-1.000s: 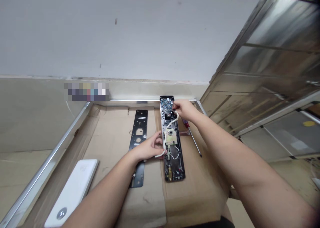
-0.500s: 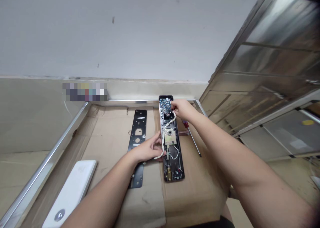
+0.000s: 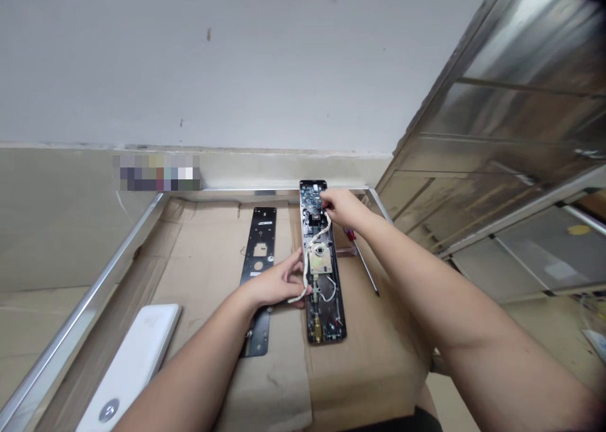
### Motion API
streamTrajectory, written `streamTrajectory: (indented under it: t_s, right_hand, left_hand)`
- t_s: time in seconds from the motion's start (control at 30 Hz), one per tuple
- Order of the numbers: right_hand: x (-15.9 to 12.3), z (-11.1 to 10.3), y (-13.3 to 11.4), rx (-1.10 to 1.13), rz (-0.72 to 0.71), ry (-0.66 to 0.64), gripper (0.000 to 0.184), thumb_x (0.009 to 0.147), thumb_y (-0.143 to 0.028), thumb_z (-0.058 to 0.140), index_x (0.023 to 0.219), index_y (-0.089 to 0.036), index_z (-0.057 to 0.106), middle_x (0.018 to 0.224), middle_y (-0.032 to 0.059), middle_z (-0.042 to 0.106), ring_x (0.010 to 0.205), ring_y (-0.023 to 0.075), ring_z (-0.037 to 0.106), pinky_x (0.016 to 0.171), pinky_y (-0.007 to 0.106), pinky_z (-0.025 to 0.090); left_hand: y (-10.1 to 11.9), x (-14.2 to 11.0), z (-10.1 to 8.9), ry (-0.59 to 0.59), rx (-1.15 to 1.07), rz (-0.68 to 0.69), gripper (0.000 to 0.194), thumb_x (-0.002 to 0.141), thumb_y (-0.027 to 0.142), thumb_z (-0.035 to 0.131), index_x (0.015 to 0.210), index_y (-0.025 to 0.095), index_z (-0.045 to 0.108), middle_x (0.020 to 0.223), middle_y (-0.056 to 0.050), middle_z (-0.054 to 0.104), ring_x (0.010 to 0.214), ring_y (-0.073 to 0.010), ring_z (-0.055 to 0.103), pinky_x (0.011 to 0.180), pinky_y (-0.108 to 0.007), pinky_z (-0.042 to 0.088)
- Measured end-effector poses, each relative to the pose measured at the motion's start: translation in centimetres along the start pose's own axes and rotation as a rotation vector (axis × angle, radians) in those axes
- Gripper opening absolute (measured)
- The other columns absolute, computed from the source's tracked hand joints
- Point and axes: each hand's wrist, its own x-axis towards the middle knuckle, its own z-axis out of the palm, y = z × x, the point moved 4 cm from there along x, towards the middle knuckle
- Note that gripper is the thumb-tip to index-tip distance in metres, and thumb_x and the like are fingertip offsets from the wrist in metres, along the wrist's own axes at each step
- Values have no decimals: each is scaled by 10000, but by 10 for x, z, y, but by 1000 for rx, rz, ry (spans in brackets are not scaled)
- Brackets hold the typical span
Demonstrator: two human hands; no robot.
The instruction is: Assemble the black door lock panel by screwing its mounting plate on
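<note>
The opened black housing of what looks like an electronic door lock (image 3: 337, 299) lies lengthwise before me, its inside facing up. A blue circuit board (image 3: 310, 196) sits at its far end and a square metal mechanism (image 3: 320, 261) near its middle. My left hand (image 3: 286, 279) grips the housing's left edge, thumb near the inside and fingers along the side. My right hand (image 3: 341, 206) is closed in a pinch beside the circuit board, at the upper end of a white wrapped cable (image 3: 318, 235). That cable runs down across the housing to my left thumb. The pinching fingertips are partly hidden.
A long black plate with cutouts (image 3: 258, 255) lies left of the housing, partly under my left forearm. To the right rests a screwdriver (image 3: 364, 264). A white panel (image 3: 135, 356) is at lower left. Cardboard (image 3: 203, 249) covers the metal-framed table against the wall.
The view shifts slightly, moving everything a little left in the picture. My right hand stays pinched at the circuit board, and my left hand keeps its hold on the housing.
</note>
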Motion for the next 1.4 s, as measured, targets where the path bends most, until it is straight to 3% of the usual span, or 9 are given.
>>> streamTrajectory:
  t_s: [0.4, 0.8, 0.97, 1.13, 1.2, 1.27, 1.4]
  right_hand:
    - [-1, 0, 7, 81, -92, -14, 190, 666, -48, 517, 661, -212, 421, 714, -11, 492, 703, 156, 466, 676, 248, 332]
    - [-9, -2, -2, 61, -79, 26, 177, 693, -50, 518, 767, -210, 513, 795, 15, 563, 749, 174, 473, 687, 256, 323]
    - [-14, -4, -2, 94, -74, 50, 178, 722, -51, 531, 813, -200, 562, 818, 17, 586, 754, 168, 519, 710, 255, 373]
    - [-28, -14, -5, 132, -93, -12, 243, 788, -96, 578, 990, -211, 649, 1007, 42, 627, 793, 158, 594, 775, 284, 462]
    - [-36, -21, -12, 107, -112, -42, 282, 811, -141, 617, 1069, -238, 678, 1167, 79, 603, 985, 208, 610, 901, 353, 482]
    - [-44, -28, -23, 54, -139, -63, 293, 809, -220, 693, 1097, -268, 705, 1303, 101, 548, 1187, 277, 530, 1026, 442, 444]
    - [-56, -29, -51, -21, -230, -117, 229, 789, -335, 778, 1007, -276, 742, 1272, 99, 576, 1182, 307, 475, 1034, 492, 435]
  left_hand:
    - [0, -1, -2, -47, -2, 7, 1074, 796, 195, 789, 1596, 439, 116, 1418, -175, 473, 833, -134, 657, 716, -336, 612]
    - [-5, 1, -7, -45, 12, 19, 1060, 794, 209, 795, 1589, 444, 134, 1386, -144, 492, 846, -132, 639, 721, -343, 611]
    - [-7, 3, -12, -23, 106, 63, 1047, 789, 239, 808, 1598, 347, 153, 1218, -125, 561, 740, -115, 654, 660, -288, 559]
    - [-3, 1, -18, 38, 250, 61, 858, 782, 303, 811, 1496, 224, 341, 1046, -64, 584, 660, -90, 625, 564, -211, 459]
    - [1, -2, -24, 48, 280, 52, 755, 761, 309, 822, 1390, 181, 424, 952, -30, 590, 643, -90, 600, 553, -210, 450]
    - [5, -4, -32, 74, 264, 57, 663, 749, 309, 820, 1291, 174, 462, 869, 8, 581, 622, -89, 577, 554, -218, 461]
    - [15, -7, -46, 223, 287, 118, 494, 789, 381, 777, 1141, 186, 490, 750, 77, 485, 536, -66, 510, 505, -209, 436]
